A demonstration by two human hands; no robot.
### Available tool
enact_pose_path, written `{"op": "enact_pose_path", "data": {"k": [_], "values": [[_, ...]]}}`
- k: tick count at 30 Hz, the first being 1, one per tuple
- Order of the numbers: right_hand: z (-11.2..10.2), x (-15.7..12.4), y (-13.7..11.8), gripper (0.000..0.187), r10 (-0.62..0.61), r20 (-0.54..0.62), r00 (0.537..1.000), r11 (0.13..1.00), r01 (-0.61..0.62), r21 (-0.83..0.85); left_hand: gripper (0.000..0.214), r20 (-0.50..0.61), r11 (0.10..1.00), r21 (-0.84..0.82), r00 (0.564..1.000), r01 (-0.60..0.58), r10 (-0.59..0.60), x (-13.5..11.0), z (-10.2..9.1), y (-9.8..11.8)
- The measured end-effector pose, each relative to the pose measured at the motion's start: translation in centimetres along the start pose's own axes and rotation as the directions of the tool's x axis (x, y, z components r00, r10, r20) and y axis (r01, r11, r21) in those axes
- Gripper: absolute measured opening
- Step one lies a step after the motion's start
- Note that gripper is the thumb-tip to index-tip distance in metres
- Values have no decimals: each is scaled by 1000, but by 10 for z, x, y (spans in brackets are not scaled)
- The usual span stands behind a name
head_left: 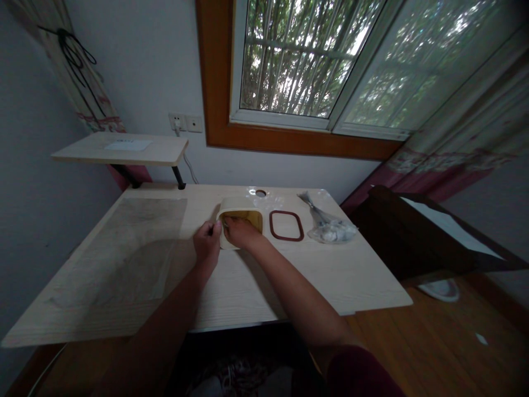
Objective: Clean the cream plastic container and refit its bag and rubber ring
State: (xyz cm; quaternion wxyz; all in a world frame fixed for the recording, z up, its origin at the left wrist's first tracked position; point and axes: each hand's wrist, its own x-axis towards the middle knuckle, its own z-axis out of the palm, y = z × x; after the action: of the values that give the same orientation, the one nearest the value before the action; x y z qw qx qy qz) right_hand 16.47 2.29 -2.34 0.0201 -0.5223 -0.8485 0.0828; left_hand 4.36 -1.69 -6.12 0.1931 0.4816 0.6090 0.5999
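Maroon sleeve (359, 372) nearest, the right hand (237, 230) reaches inside an open cream box (240, 204) on the table (231, 292) (its grip cannot be told). Curled, the left hand (206, 240) touches the box's left edge. Rightward lie a red-brown frame (288, 239) and a clear bag (333, 231) with whitish contents.

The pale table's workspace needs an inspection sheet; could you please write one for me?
Surface: pale wood-grain tabletop; translucent rectangular sheet on its left.
Job's things: cream rounded box with tan interior, open towards the person.
Clutter: red-brown rounded-square ring and clear plastic bag right of the box; bag's contents unclear.
Hands: left hand at the box's left rim, right hand inside the opening; exact grip unclear.
Cables: thin white cable below the wall socket.
Surroundings: brown-framed window behind, patterned curtains either side.
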Motion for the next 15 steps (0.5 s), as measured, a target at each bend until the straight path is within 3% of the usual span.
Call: {"op": "enact_pose_path", "data": {"k": [6,15], "values": [[-3,-1,-2,39,-43,-32,999,996,40,-78,39,10,1000,0,1000,10,-10,1,-1,3],[-5,-1,-9,37,206,-49,977,973,-210,-95,41,50,1000,-5,999,21,-21,2,2,-1]]}}
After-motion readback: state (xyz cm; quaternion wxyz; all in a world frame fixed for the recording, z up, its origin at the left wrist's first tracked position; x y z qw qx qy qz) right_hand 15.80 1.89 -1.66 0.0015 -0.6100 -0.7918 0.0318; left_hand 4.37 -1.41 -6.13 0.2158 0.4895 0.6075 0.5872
